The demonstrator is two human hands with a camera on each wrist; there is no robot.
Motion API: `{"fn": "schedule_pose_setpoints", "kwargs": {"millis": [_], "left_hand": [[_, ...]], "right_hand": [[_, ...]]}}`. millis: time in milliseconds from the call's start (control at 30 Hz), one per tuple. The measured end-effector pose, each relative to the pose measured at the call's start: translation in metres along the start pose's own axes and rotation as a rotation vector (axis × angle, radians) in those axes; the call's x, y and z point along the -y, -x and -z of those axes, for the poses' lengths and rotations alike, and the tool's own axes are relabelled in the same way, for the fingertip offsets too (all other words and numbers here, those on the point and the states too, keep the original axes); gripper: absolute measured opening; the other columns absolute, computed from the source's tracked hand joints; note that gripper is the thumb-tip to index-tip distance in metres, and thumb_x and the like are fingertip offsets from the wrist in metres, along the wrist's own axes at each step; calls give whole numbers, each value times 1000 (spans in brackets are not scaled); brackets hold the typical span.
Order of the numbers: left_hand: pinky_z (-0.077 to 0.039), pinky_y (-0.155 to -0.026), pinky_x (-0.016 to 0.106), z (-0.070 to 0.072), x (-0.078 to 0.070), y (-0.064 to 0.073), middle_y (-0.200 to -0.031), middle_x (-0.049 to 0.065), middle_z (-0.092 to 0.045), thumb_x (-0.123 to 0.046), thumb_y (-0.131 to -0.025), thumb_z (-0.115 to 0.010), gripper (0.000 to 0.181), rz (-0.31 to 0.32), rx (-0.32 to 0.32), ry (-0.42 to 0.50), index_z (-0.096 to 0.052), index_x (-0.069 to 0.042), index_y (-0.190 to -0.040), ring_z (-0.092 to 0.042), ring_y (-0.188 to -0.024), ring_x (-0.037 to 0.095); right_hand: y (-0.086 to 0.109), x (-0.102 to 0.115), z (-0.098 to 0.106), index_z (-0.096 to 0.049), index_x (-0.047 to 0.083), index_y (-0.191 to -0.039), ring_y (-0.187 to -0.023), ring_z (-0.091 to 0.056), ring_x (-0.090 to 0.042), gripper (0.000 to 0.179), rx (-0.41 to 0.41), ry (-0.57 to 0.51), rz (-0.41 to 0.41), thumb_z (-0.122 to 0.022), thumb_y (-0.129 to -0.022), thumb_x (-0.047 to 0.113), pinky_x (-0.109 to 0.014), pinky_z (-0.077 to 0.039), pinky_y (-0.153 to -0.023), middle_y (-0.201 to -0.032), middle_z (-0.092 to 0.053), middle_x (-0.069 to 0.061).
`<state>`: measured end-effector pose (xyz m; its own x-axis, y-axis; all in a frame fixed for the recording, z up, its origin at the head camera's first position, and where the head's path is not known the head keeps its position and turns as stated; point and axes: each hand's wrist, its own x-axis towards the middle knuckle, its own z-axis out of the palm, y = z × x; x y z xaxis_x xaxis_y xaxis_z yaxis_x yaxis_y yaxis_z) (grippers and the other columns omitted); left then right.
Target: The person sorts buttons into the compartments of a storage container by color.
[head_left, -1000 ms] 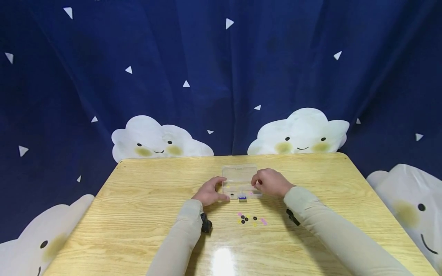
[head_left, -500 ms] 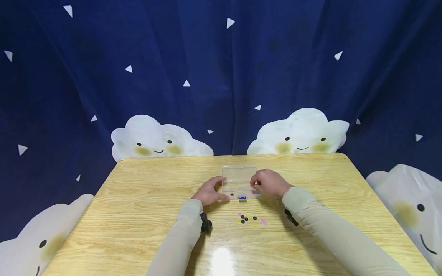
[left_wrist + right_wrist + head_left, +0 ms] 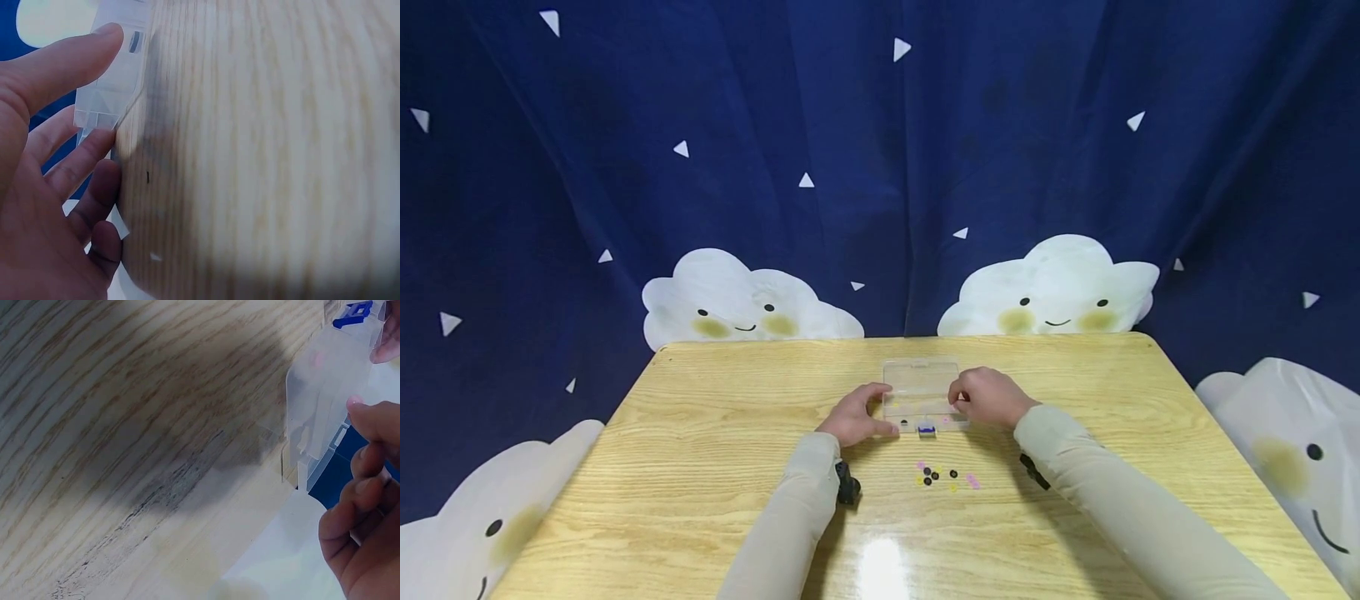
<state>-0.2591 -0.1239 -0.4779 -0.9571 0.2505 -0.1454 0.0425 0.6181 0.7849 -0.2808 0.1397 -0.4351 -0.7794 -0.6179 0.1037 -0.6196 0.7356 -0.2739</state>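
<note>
A clear plastic box (image 3: 917, 423) with a blue latch (image 3: 927, 430) lies on the table, its lid (image 3: 921, 377) raised at the back. My left hand (image 3: 855, 416) grips the box's left end, thumb at the front and fingers behind, as the left wrist view (image 3: 59, 131) also shows. Over the box's right end is my right hand (image 3: 991, 397), fingers curled, thumb and forefinger pinching a small pink button (image 3: 355, 400). Inside the box are a black button (image 3: 904, 422) and a pink button (image 3: 317, 359).
Several loose black buttons (image 3: 927, 472) lie in front of the box, among pink ones (image 3: 973, 482) and yellow ones (image 3: 953, 488). The wooden table (image 3: 737, 400) ends at a dark blue curtain (image 3: 850, 167) with white cloud shapes.
The right hand shifts very slightly, left and then back right, over the box's right end. Left hand, box and loose buttons stay in place.
</note>
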Motion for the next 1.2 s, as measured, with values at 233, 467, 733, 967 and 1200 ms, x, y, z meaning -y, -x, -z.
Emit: {"fn": "schedule_pose_setpoints", "kwargs": {"millis": [233,467,733,967,1200], "left_hand": [[-35,-115,52,1,-1,0,-145,10,-52,-24,-79,-85,74,3,-6,4,-51,-20,-145,-44,-140,33],[-35,-115,53,-1,-2,1,-146,9,-52,-24,-80,-84,75,5,8,12,-50,-21,-146,-43,-140,34],[-37,-114,52,-3,-1,1,-145,10,-52,-24,-80,-84,75,8,-1,16,-50,-20,-146,-44,-139,33],[-37,-113,53,-2,1,0,-146,9,-51,-25,-80,-84,75,6,9,9,-49,-22,-146,-44,-139,34],[-38,-112,52,0,2,-1,-147,9,-51,-27,-80,-84,75,6,7,5,-49,-23,-146,-45,-138,34]], "right_hand": [[-2,0,2,-78,10,-89,-76,-66,-13,17,4,18,15,-63,-89,3,-32,-56,-70,-90,-76,-2],[-1,-1,2,-78,10,-89,-76,-66,-11,15,33,18,2,-64,-89,5,-31,-55,-69,-90,-76,-1],[-2,0,1,-78,11,-87,-76,-67,-12,13,42,20,0,-66,-90,5,-31,-55,-70,-89,-76,-1],[-1,0,2,-79,10,-90,-76,-66,-11,12,56,30,-15,-67,-91,9,-32,-56,-71,-91,-76,-2],[0,-3,2,-76,12,-84,-67,-56,-7,15,54,13,-18,-64,-92,7,-28,-50,-65,-86,-73,1]]}}
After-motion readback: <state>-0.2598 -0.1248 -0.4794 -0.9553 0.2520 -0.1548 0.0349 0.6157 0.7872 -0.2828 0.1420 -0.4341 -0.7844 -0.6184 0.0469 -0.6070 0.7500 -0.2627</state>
